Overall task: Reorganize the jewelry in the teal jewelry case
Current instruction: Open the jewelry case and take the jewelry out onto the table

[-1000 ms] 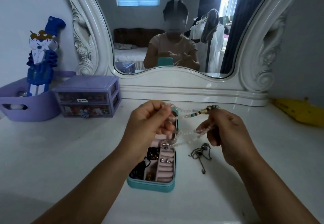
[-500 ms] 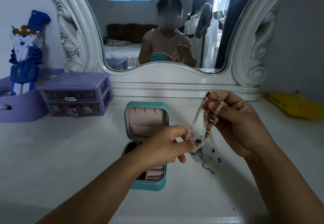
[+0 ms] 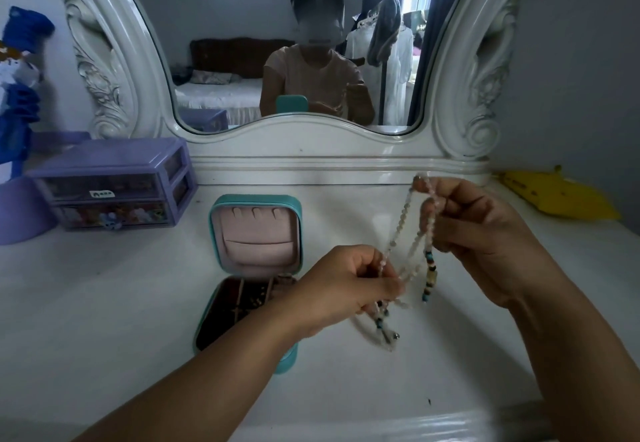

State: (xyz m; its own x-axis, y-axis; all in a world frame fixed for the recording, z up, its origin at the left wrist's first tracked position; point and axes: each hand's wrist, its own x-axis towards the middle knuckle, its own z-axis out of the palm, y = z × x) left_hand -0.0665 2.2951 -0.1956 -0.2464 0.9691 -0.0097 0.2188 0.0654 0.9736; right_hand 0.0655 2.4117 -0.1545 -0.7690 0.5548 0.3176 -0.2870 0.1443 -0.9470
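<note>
The teal jewelry case (image 3: 215, 234) stands open on the white vanity top, its pink-lined lid upright and its tray partly hidden by my left arm. Dark jewelry lies in the tray's left compartments. A pale beaded necklace (image 3: 401, 230) with teal, black and tan beads stretches between my hands, just right of the case and above the table. My right hand (image 3: 474, 234) pinches its upper end, and lower down my left hand (image 3: 346, 286) pinches the strands. More beads and a small dark metal piece dangle below my left hand.
A purple two-drawer organizer (image 3: 114, 189) sits at the back left beside a purple bin (image 3: 20, 209) and a blue figurine (image 3: 17, 88). A yellow object (image 3: 554, 192) lies at the back right. The ornate white mirror (image 3: 298, 61) rises behind the case.
One second ago both hands held the necklace level above the case. My left hand has dropped down and right, my right hand has risen, so the strand now hangs diagonally beside the case.
</note>
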